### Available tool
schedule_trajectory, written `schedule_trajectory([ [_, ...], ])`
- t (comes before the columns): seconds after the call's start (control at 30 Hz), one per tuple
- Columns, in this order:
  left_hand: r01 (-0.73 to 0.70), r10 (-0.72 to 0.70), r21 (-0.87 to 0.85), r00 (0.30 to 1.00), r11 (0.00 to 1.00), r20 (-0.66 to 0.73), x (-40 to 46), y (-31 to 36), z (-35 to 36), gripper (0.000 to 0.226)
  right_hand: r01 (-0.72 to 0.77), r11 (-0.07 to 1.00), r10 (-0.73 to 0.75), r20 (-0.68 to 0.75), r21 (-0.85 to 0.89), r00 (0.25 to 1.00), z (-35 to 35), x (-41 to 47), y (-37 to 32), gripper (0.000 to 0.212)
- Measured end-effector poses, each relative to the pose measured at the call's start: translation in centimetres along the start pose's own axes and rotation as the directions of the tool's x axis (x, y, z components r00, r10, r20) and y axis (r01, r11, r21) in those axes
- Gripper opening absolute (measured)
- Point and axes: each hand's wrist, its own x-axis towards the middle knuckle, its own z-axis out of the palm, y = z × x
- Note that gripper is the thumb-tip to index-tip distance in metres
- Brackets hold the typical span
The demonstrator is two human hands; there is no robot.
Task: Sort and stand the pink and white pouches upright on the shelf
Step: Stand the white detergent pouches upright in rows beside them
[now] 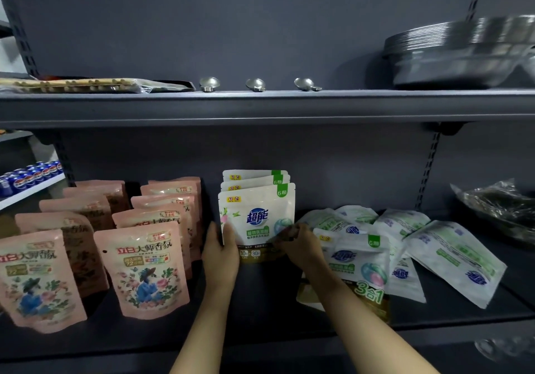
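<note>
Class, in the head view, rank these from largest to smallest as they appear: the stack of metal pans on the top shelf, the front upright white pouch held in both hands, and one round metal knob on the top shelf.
1. Stack of metal pans
2. Front upright white pouch, though it sits nearer the camera
3. Round metal knob
</note>
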Motion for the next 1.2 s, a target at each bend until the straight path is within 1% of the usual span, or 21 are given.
schedule_trajectory([
  [0.07,-0.062,0.064,0.023,0.99,0.998,-0.124,-0.2,0.6,0.3,0.054,-0.003,1.0,0.004,-0.037,0.003,0.999,-0.8,-0.2,-0.2,0.045],
  [0.13,-0.145,0.144,0.01,0.963,0.989,-0.228,-0.6,1.6,0.7,0.049,-0.004,0.999,0.006,-0.057,0.039,0.998,-1.7,-0.7,-0.5,0.043],
  [0.17,-0.184,0.181,0.013,0.947,0.983,-0.265,-1.2,2.4,1.0,0.044,0.001,0.999,0.002,-0.064,0.053,0.998,-2.3,-1.1,-0.5,0.038],
  [0.23,-0.273,0.271,0.038,0.915,0.961,-0.298,-2.3,3.5,1.9,0.031,0.027,0.999,-0.023,-0.091,0.046,0.996,-3.6,-1.5,-0.5,0.022],
  [0.3,-0.294,0.311,0.101,0.915,0.95,-0.257,-3.5,4.4,2.9,0.021,0.05,0.998,-0.046,-0.127,0.03,0.991,-5.2,-2.2,-0.4,0.023],
  [0.33,-0.27,0.293,0.137,0.937,0.953,-0.191,-4.0,4.6,3.4,0.019,0.063,0.998,-0.058,-0.152,0.025,0.987,-6.2,-2.7,-0.3,0.026],
  [0.4,-0.208,0.198,0.279,0.978,0.938,0.064,-4.7,4.3,4.6,0.019,0.087,0.996,-0.086,-0.201,-0.005,0.976,-8.1,-3.6,-0.1,0.028],
  [0.43,-0.207,0.137,0.361,0.968,0.909,0.21,-5.0,3.7,5.3,0.021,0.089,0.996,-0.092,-0.205,-0.023,0.974,-9.0,-4.1,0.1,0.024],
  [0.47,-0.204,0.068,0.413,0.945,0.888,0.32,-5.3,3.0,5.9,0.025,0.085,0.996,-0.092,-0.208,-0.041,0.974,-9.7,-4.5,0.6,0.019],
  [0.5,-0.177,-0.009,0.441,0.922,0.88,0.388,-5.9,2.4,6.5,0.027,0.062,0.997,-0.072,-0.213,-0.052,0.974,-10.4,-4.8,1.1,0.017],
  [0.53,-0.134,-0.085,0.464,0.902,0.876,0.423,-6.6,2.0,7.1,0.031,0.028,0.998,-0.04,-0.223,-0.054,0.974,-10.9,-5.2,1.6,0.019],
  [0.6,-0.067,-0.196,0.568,0.901,0.82,0.388,-7.8,1.7,8.0,0.048,-0.031,0.998,0.019,-0.248,-0.046,0.969,-12.0,-5.8,2.6,0.022],
  [0.67,-0.059,-0.221,0.65,0.914,0.757,0.34,-8.7,2.0,8.7,0.059,-0.075,0.996,0.058,-0.274,-0.049,0.96,-13.0,-6.5,3.4,0.025],
  [0.73,-0.026,-0.252,0.667,0.914,0.745,0.317,-9.2,2.7,9.0,0.066,-0.08,0.996,0.066,-0.294,-0.038,0.954,-13.7,-7.1,4.2,0.027],
  [0.8,0.038,-0.279,0.608,0.91,0.793,0.308,-9.5,2.7,9.3,0.072,-0.08,0.997,0.08,-0.303,0.014,0.95,-14.1,-7.6,5.0,0.025],
  [0.83,0.075,-0.277,0.537,0.91,0.841,0.307,-9.7,2.9,9.4,0.072,-0.077,0.996,0.085,-0.304,0.039,0.949,-14.2,-7.6,5.5,0.024],
  [0.9,0.126,-0.255,0.386,0.918,0.914,0.304,-10.3,3.1,9.6,0.061,-0.092,0.993,0.108,-0.272,0.072,0.956,-14.3,-7.8,6.2,0.024],
  [0.97,0.144,-0.224,0.259,0.923,0.955,0.311,-10.6,3.4,9.8,0.051,-0.104,0.991,0.121,-0.228,0.085,0.966,-14.3,-8.0,6.7,0.028],
  [1.03,0.107,-0.152,0.148,0.93,0.983,0.335,-11.0,4.4,9.8,0.026,-0.091,0.989,0.114,-0.205,0.119,0.972,-14.4,-8.1,6.9,0.031],
  [1.07,0.072,-0.11,0.12,0.932,0.99,0.346,-11.3,5.0,9.7,0.017,-0.077,0.988,0.104,-0.201,0.136,0.974,-14.5,-8.1,7.0,0.031],
  [1.2,-0.059,0.043,0.04,0.946,0.997,0.321,-11.7,7.5,8.7,0.007,0.016,0.981,0.03,-0.23,0.195,0.973,-14.7,-8.0,6.6,0.034],
])
